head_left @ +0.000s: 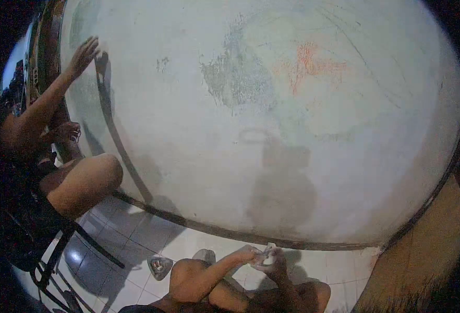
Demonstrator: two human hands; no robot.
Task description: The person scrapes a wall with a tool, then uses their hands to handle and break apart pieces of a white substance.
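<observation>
Low in the view, my left hand (248, 254) and my right hand (276, 265) are close together above my crossed legs. Between them is a small pale, whitish piece (266, 254), thin-looking, whose kind I cannot make out. Fingers of both hands are closed on it from either side. Beyond my hands rises a whitewashed wall (198, 172) with grey-green worn patches and an orange-red smear (308, 62).
A co-worker sits on a dark-framed chair (97, 245) at the left, one hand (84, 55) raised to the wall. A small triangular dish (160, 266) with small items sits on the tiled floor (131, 250). A brown panel (418, 250) stands right.
</observation>
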